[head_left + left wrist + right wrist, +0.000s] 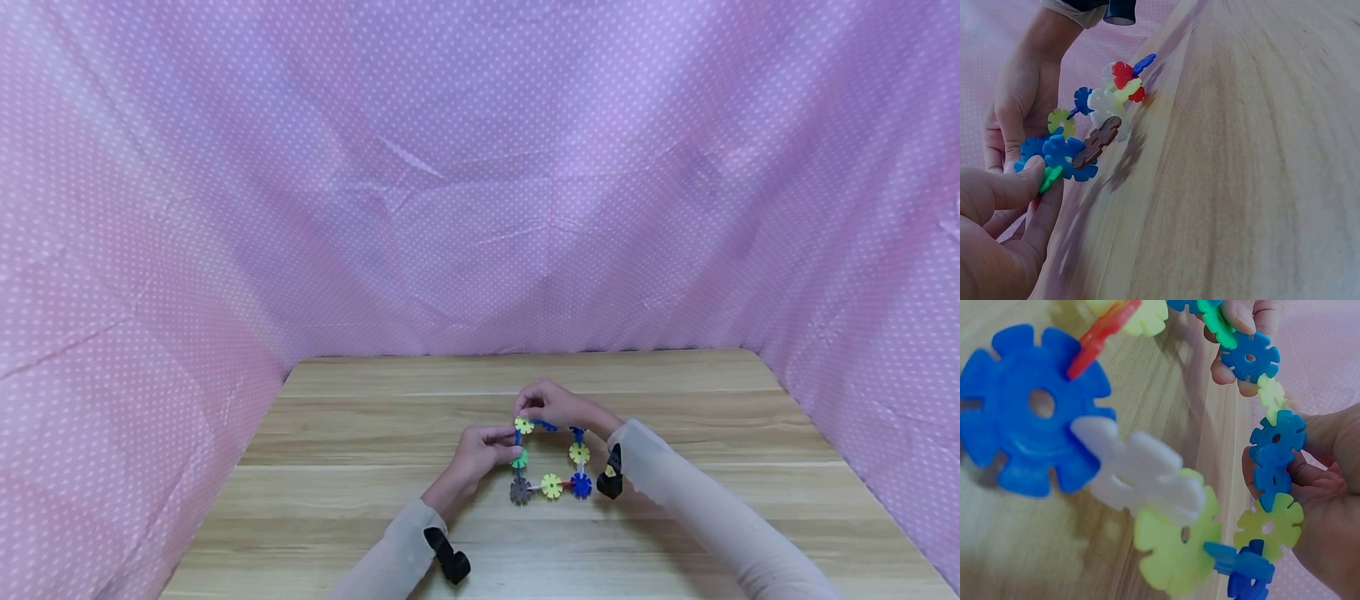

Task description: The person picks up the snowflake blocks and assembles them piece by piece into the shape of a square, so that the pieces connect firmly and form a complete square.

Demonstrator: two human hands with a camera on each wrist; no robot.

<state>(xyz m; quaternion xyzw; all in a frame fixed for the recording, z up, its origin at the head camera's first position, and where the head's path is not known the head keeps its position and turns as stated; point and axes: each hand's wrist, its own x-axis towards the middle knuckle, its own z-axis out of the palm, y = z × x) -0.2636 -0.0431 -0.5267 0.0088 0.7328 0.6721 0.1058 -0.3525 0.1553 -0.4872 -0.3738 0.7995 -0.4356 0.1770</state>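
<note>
A square ring of notched plastic snowflake discs, slotted edge to edge, is held up over the table between both hands. My left hand (476, 454) pinches the green disc (1051, 179) on the ring's left side between thumb and fingers. At the far left corner, beside a yellow disc (524, 425), my right hand (555, 404) grips blue discs (1277, 436). The near side carries a brown disc (1096, 142), a yellow disc (552, 486), a red disc (1102, 336) and a large blue disc (1029, 409). On the right side, a white disc (1141, 469) joins another yellow disc (579, 452).
The wood-grain table (360, 425) lies under the hands, and the ring's shadow falls on it. Pink polka-dot cloth (480, 208) hangs behind the table and along both sides. Each wrist wears a black strapped camera (454, 567).
</note>
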